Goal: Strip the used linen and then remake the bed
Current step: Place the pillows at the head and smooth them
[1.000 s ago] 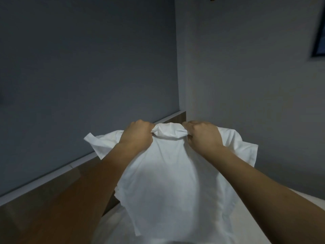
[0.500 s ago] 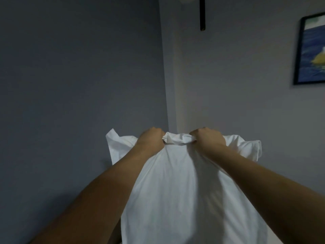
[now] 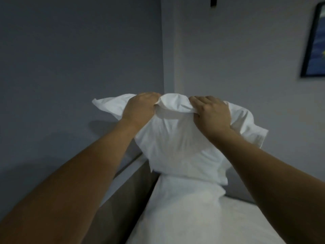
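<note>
Where the two grey walls (image 3: 79, 59) meet in a corner, a bed (image 3: 202, 217) with white sheet is seen below, with a wooden side panel (image 3: 126, 191) along its left. A white pillow in its case (image 3: 179, 148) is held upright above the bed, its lower end touching the sheet. Its top edge is gripped by the left hand (image 3: 140, 107) and the right hand (image 3: 212, 111), fingers clenched on the bunched cloth. A framed picture (image 3: 314, 41) is hung at right.

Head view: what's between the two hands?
A bunched fold of the white pillowcase spans the gap between the left hand and right hand, head view.
</note>
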`<state>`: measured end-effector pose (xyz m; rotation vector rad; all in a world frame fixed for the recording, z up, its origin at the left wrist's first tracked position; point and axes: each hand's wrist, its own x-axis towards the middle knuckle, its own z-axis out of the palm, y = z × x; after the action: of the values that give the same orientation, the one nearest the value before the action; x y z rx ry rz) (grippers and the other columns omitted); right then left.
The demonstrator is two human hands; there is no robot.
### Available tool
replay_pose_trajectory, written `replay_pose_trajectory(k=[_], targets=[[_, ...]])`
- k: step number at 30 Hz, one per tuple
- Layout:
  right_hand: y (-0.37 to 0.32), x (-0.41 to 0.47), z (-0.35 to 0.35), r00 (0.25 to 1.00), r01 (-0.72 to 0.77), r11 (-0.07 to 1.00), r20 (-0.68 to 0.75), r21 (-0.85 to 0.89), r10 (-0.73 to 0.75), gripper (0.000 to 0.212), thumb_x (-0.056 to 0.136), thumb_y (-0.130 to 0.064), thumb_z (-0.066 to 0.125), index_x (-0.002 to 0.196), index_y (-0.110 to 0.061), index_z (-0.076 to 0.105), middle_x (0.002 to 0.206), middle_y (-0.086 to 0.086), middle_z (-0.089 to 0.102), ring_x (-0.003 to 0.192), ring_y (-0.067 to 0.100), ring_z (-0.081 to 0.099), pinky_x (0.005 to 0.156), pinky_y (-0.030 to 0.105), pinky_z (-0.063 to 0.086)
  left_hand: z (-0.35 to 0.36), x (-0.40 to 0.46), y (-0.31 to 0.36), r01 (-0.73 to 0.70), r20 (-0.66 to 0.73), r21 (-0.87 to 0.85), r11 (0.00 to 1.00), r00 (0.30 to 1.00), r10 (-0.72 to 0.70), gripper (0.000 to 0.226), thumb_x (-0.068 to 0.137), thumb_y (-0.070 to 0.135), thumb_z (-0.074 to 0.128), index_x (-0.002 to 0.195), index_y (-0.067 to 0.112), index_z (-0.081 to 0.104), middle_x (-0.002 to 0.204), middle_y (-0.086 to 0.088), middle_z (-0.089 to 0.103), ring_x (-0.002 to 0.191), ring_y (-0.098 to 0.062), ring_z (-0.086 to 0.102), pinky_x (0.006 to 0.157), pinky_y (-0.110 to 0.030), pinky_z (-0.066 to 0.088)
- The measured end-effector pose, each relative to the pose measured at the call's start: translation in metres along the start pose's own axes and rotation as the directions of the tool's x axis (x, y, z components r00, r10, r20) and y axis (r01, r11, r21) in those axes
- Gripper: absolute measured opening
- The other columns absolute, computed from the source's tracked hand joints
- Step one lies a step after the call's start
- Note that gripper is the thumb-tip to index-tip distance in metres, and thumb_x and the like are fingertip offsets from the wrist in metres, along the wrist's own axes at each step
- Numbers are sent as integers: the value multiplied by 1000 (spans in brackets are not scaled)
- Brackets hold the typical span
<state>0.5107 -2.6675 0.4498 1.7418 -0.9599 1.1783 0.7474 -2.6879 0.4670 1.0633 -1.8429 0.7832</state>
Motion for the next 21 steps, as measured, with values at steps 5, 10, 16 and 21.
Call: replay_pose_trajectory(k=[5, 10, 16, 21], targets=[[-100, -221, 69, 856, -118, 980, 517, 162, 18, 36, 56, -11, 59, 88, -19, 75, 76, 2, 72, 59, 25, 66, 51, 27, 54, 93, -240, -13, 430, 576, 62, 901, 722, -384, 30, 98, 21, 49, 122, 19, 67, 124, -8, 66, 114, -28, 61, 90, -30, 46], [-199, -445, 78, 396, -193, 969, 916, 155, -68, 31, 66, -23, 50, 79, -36, 76, 69, -6, 68, 53, 12, 63, 43, 19, 46, 148, -494, 33, 427, 860, 138, 894, 396, -322, 27, 86, 0, 57, 105, 10, 73, 105, -15, 67, 98, -34, 68, 74, -30, 53], [-221, -476, 67, 263, -257, 963, 965, 77, -7, 37, 68, -10, 65, 103, -23, 72, 100, 0, 68, 79, 24, 68, 61, 28, 53, 138, -542, 48, 500, 839, 102, 860, 421, -344, 21, 88, 7, 61, 102, 12, 75, 97, -14, 73, 93, -34, 68, 82, -37, 52], [-217, -422, 33, 201, -278, 952, 977, 127, -72, 38, 93, -9, 41, 120, -21, 64, 114, 3, 66, 100, 25, 65, 83, 31, 48, 96, -546, 53, 494, 699, 26, 869, 613, -369, 27, 73, -4, 78, 98, 8, 75, 88, -10, 75, 81, -29, 73, 72, -38, 59]])
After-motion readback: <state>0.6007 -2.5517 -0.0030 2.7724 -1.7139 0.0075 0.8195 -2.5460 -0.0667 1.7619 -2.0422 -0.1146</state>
